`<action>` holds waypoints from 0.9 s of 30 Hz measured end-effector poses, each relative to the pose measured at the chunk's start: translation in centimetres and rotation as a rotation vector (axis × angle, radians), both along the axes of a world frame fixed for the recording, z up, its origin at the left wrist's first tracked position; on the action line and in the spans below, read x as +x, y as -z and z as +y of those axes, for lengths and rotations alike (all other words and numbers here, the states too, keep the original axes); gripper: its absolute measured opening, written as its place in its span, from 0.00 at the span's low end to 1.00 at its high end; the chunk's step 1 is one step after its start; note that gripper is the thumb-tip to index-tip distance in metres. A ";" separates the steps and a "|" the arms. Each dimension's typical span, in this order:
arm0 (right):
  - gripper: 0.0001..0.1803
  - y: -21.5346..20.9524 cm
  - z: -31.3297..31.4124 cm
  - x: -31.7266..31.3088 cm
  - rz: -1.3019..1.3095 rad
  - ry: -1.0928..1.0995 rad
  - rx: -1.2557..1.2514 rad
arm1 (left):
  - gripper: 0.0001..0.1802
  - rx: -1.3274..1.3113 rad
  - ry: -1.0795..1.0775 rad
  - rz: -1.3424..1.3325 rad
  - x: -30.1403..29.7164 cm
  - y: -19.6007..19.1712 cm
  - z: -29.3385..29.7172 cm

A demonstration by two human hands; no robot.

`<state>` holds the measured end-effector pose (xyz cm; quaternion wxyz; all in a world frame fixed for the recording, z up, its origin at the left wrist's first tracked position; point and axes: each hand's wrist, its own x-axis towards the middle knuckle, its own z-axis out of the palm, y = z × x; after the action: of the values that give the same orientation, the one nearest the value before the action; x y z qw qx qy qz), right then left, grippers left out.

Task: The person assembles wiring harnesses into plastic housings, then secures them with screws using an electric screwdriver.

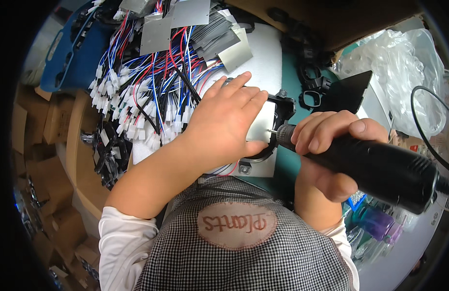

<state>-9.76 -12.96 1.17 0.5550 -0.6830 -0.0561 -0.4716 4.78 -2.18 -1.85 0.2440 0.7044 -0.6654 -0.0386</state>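
Observation:
My right hand (333, 136) is wrapped round a black electric screwdriver (392, 169), which lies nearly level. Its bit points left and meets the right side of a pale metal plate (262, 125); whether a screw sits under the tip is too small to tell. The plate rests in a black plastic housing (284, 107). Flat across the housing and plate lies my left hand (224, 121), fingers stretched out and thumb apart, covering their left part. A red and a blue wire show below that hand.
Bundled wires with white connectors (142, 109) and thin metal plates (217, 41) lie at the far left. Black plastic parts (314, 87) and a clear plastic bag (399, 68) are at the far right. A blue crate (71, 53) and cardboard boxes (54, 169) stand left; a purple bottle (377, 223) is near right.

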 end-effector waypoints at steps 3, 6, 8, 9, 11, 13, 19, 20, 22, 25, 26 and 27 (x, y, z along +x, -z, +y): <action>0.38 0.8 -0.3 -0.2 -0.209 -0.036 0.234 | 0.39 -0.012 -0.008 -0.003 -0.2 -0.2 0.0; 0.40 -0.3 -0.4 -2.7 -0.184 0.037 0.313 | 0.40 0.005 -0.027 0.037 0.3 0.1 -0.1; 0.41 -1.3 -1.3 -5.5 -0.224 0.057 0.183 | 0.41 -0.010 -0.014 0.042 0.4 -0.1 0.0; 0.42 -1.9 -1.5 -6.9 -0.243 0.106 0.147 | 0.41 -0.039 0.010 0.054 0.0 -0.1 -0.2; 0.43 -2.8 -1.8 -9.6 -0.235 0.180 0.120 | 0.42 -0.040 0.046 0.062 -0.9 -0.3 -0.4; 0.42 -2.1 -2.0 -11.7 -0.192 0.249 0.093 | 0.43 -0.043 0.070 0.029 -1.3 -0.4 -0.8; 0.37 2.5 -0.5 -14.9 -0.126 0.461 0.194 | 0.44 0.030 0.069 0.015 -1.8 -0.6 -1.0; 0.37 3.3 -0.3 -15.0 -0.126 0.469 0.199 | 0.43 0.031 0.063 0.005 -1.9 -0.6 -0.9; 0.36 4.7 -0.4 -15.2 -0.170 0.530 0.212 | 0.43 0.043 0.062 -0.005 -2.1 -0.5 -0.9; 0.35 5.3 -0.2 -15.0 -0.167 0.574 0.264 | 0.43 0.050 0.049 -0.010 -2.2 -0.5 -0.9; 0.35 5.4 -0.2 -14.9 -0.154 0.595 0.286 | 0.44 0.053 0.054 -0.011 -2.2 -0.6 -1.0; 0.35 5.5 -0.2 -14.6 -0.169 0.566 0.281 | 0.44 0.056 0.052 -0.014 -2.2 -0.6 -0.9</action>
<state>-24.40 -13.18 -4.30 0.4840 -0.5466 0.1559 -0.6653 2.62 -3.06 -1.28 0.2186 0.6937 -0.6838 -0.0585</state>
